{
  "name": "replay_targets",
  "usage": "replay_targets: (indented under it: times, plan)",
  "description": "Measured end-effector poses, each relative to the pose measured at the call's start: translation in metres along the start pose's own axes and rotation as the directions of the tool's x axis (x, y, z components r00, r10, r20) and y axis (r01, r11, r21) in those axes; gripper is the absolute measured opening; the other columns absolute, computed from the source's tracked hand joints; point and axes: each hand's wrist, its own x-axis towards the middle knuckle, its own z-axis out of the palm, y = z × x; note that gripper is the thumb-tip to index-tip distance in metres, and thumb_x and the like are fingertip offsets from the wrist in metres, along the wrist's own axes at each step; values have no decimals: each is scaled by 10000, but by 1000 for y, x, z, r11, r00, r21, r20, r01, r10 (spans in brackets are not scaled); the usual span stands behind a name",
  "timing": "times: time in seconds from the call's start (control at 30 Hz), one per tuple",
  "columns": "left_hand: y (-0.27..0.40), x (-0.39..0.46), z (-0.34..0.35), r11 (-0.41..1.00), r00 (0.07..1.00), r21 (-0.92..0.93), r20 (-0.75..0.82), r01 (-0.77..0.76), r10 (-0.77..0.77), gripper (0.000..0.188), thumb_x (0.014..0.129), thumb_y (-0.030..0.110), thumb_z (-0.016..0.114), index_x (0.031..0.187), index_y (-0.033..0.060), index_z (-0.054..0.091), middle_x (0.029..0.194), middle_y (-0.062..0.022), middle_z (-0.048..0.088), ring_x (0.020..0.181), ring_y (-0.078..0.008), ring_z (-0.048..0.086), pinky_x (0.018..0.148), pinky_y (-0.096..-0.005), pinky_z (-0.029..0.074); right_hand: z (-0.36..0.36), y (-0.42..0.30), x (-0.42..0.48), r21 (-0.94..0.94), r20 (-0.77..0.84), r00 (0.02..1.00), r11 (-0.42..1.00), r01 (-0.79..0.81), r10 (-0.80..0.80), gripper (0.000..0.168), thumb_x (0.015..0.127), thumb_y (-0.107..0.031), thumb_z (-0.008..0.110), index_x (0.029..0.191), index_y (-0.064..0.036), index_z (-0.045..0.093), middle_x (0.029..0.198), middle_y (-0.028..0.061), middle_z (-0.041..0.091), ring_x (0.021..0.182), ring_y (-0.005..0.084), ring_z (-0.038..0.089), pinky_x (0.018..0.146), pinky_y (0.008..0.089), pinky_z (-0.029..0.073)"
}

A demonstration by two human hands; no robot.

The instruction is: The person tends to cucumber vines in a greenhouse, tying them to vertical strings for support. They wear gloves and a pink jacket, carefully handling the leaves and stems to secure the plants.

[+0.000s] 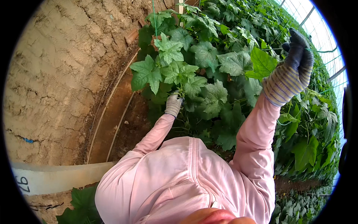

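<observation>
My left hand (173, 105), in a striped knit glove, is closed around a leafy vine stem (181, 90) at the middle of the view; leaves partly hide its fingers. Broad lobed leaves (179, 71) spread just above it. Raised at the upper right, my right hand (293, 67) wears a striped glove with dark fingertips. Its fingers are pinched on a green twine (323, 51), which runs out on both sides of the hand. Another green twine (154, 19) hangs down to the vine top left of centre.
Dense vines (304, 151) fill the right side below a greenhouse frame (307, 16). A cracked earthen wall (58, 78) stands at the left. Thin curved rods or pipes (110, 100) run beside the soil, and a pale beam (67, 175) with writing lies at the lower left.
</observation>
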Motion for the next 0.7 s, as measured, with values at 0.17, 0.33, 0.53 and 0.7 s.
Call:
replay_targets:
  times: [0.17,0.33,0.53,0.7]
  plan:
    - [62,12,-39,780,974,-599,3,182,-225,402,740,-68,630,1104,-25,464,875,-121,590,646,-173,620,540,-268,547,-32,10,-7,-101,456,859,973,-209,232,235,876,-51,542,1101,-50,608,812,46,653,754,84,567,735,241,442]
    - [124,33,-64,675,988,-735,-142,-66,-58,345,750,-71,622,1029,-7,432,861,-111,577,627,-157,603,541,-271,522,-32,62,-86,-204,705,538,859,-470,462,135,803,9,583,935,-6,608,842,69,551,717,131,619,622,241,488]
    - [203,29,-97,787,995,-609,-49,-99,87,262,792,-33,603,1042,-4,528,923,-85,599,726,-132,601,561,-260,531,-15,110,-139,-306,671,367,692,-654,644,238,833,-27,576,1070,-30,589,819,31,627,711,77,532,683,222,462]
    - [200,23,-87,753,992,-646,-72,-125,103,286,778,-4,641,1052,-35,563,851,-77,626,679,-123,603,548,-260,518,-11,125,-136,-318,694,247,596,-737,676,237,774,-115,691,989,-31,636,879,21,662,764,88,562,723,238,465]
